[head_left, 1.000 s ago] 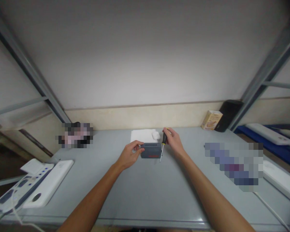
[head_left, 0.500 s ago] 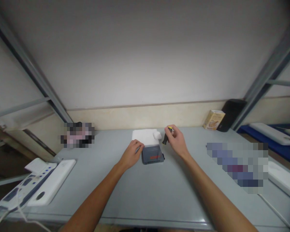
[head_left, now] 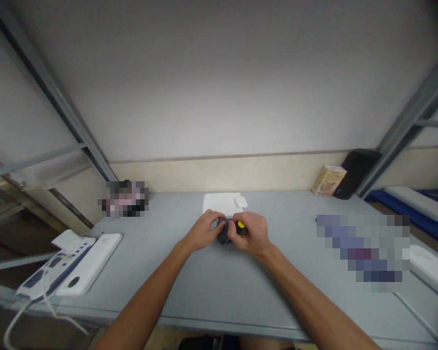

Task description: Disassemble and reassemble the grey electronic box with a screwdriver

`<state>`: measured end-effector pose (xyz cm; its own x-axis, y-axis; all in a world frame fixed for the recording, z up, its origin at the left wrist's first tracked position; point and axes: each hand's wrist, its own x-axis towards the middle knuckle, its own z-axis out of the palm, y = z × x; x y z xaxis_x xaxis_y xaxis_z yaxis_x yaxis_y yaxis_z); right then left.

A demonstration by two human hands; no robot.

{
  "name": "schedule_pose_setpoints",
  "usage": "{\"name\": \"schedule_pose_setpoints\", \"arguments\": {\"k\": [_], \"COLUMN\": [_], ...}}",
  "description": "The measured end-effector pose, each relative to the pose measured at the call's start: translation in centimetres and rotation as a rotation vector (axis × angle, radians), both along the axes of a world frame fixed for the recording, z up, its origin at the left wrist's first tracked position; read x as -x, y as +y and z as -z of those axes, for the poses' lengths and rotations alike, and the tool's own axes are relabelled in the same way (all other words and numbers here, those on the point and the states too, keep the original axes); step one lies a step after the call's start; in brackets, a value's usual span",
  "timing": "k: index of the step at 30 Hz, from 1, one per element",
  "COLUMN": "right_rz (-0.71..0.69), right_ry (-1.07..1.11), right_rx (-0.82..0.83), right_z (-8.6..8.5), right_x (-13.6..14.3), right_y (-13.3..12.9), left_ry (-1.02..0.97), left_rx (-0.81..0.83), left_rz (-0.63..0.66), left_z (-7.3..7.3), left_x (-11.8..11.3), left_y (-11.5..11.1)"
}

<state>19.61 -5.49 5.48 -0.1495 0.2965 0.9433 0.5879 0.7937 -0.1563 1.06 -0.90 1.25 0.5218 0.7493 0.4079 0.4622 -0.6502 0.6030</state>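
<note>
A small dark grey case (head_left: 223, 236) lies flat on the desk in front of me, largely covered by both hands. My left hand (head_left: 203, 232) grips its left side, the thumb near the front and the fingers at the back edge. My right hand (head_left: 251, 232) is closed around a black screwdriver handle with a yellow end (head_left: 241, 224), held right over the case's right part. The handle's lower end is hidden by the fingers. Behind the case lie white paper sheets (head_left: 219, 201) with a small rounded white object (head_left: 241, 201) on their right edge.
At left on the grey desk (head_left: 204, 291) are a white power strip (head_left: 54, 272) with cables and a white flat device (head_left: 91, 265). A yellow box (head_left: 328, 180) and a black speaker-like object (head_left: 357, 172) stand at back right. Blurred items lie on both sides.
My right hand has moved left and down with the screwdriver, from beside the case to over it. My left hand has shifted slightly right onto the case. The view has shifted a little.
</note>
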Motion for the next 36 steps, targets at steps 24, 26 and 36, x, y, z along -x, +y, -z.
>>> {"name": "schedule_pose_setpoints", "arguments": {"k": [24,26,36], "right_rz": [0.326,0.326,0.286], "right_ry": [0.552,0.583,0.603], "right_rx": [0.251,0.274,0.329], "right_z": [0.3,0.6,1.0], "right_x": [-3.9,-4.1,-3.7], "right_y": [2.8,3.1,3.2], "left_ry": [0.03,0.015,-0.071], "left_rx": [-0.081,-0.096,-0.127], "left_rz": [0.031,0.018,-0.008], "left_z": [-1.7,-1.4,-0.3], "left_x": [-1.2,-1.4,-1.3], "left_y": [-1.8,-1.8,-0.9]}}
